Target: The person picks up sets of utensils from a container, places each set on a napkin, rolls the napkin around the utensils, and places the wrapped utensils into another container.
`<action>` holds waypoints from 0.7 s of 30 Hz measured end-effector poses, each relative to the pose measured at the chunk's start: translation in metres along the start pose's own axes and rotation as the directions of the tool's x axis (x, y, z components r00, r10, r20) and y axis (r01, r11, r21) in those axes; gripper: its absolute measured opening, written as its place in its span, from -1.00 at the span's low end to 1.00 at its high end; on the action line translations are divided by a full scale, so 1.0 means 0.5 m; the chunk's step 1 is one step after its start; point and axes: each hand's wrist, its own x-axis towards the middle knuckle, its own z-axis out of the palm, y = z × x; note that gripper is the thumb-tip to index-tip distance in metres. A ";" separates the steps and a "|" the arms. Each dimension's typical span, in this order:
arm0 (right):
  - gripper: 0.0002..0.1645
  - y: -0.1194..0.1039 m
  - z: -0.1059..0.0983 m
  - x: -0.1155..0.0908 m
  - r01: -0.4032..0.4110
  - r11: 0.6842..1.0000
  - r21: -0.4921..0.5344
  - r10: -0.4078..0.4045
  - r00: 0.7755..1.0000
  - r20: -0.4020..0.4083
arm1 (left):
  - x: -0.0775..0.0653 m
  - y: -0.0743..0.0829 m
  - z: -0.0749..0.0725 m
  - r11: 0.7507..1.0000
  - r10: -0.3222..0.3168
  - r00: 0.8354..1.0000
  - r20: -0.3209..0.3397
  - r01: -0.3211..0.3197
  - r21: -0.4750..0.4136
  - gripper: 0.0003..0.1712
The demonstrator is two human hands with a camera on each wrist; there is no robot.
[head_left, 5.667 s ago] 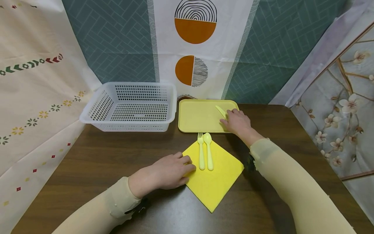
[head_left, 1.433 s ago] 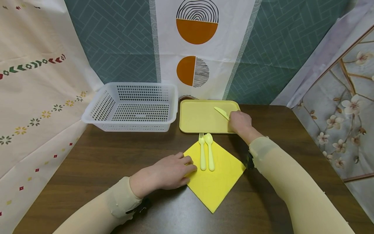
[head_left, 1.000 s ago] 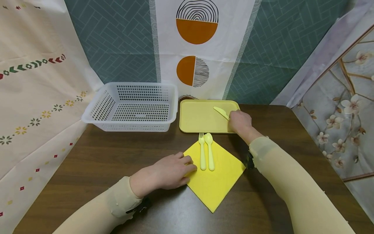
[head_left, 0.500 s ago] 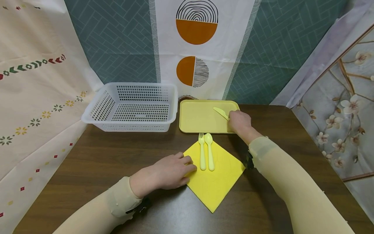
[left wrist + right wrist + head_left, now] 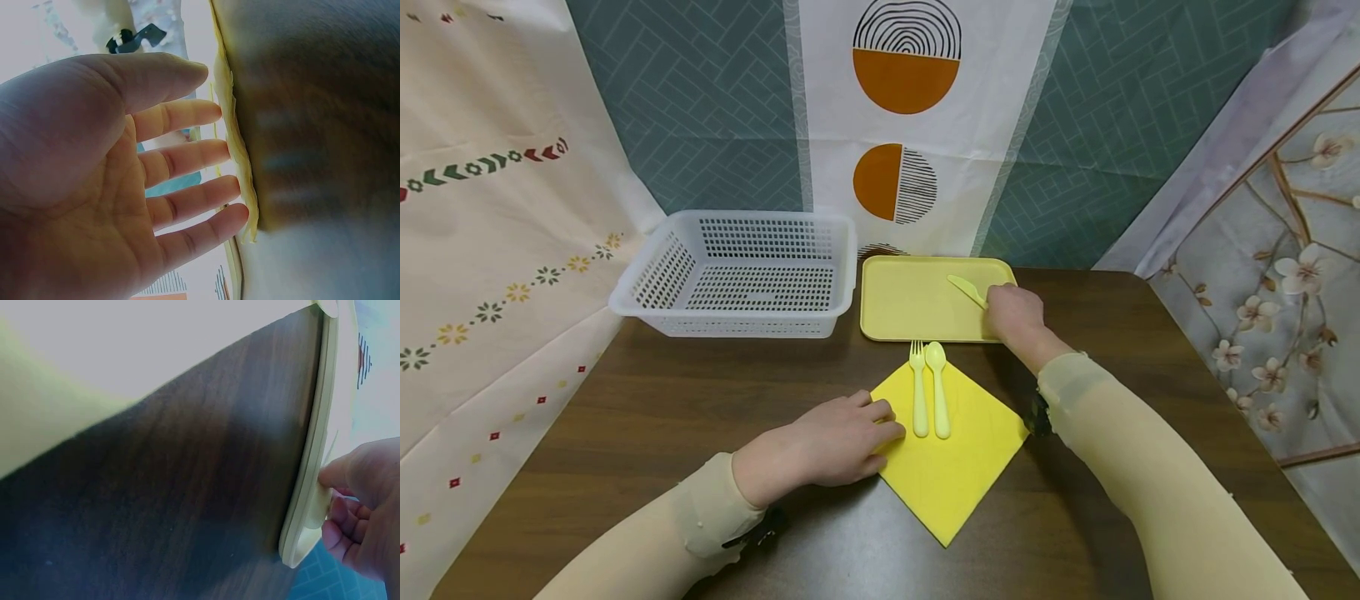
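Note:
My right hand (image 5: 1017, 314) grips the handle of a pale yellow knife (image 5: 967, 289) over the right side of a yellow tray (image 5: 902, 296). In the right wrist view, thumb and curled fingers meet around the knife handle (image 5: 317, 509) close by the tray rim. My left hand (image 5: 831, 442) rests its fingertips on the left corner of a folded yellow napkin (image 5: 955, 492); the left wrist view has those fingers extended, touching the napkin edge (image 5: 240, 162). A yellow fork (image 5: 919, 400) and a spoon (image 5: 939, 400) lie side by side on the napkin, heads pointing to the tray.
A white perforated basket (image 5: 752, 323) stands at the back left, beside the tray. Everything sits on a dark brown wooden table (image 5: 700, 383). Patterned cloths (image 5: 722, 108) hang behind the table and along both sides.
Several seconds ago my right fingers were spread over the knife; now they are curled around its handle, and the blade lies at a flatter slant. My left hand has kept its place.

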 end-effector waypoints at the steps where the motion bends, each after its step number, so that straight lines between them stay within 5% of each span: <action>1: -0.82 0.000 0.001 0.001 0.002 1.000 -0.003 -0.002 1.000 -0.001 | 0.000 0.000 0.000 1.000 0.000 1.000 0.000 0.000 0.000 -0.63; 21: -0.89 -0.010 -0.006 -0.006 -0.006 1.000 -0.028 0.006 1.000 0.027 | 0.002 -0.001 0.002 1.000 -0.002 1.000 -0.002 0.002 0.003 -0.63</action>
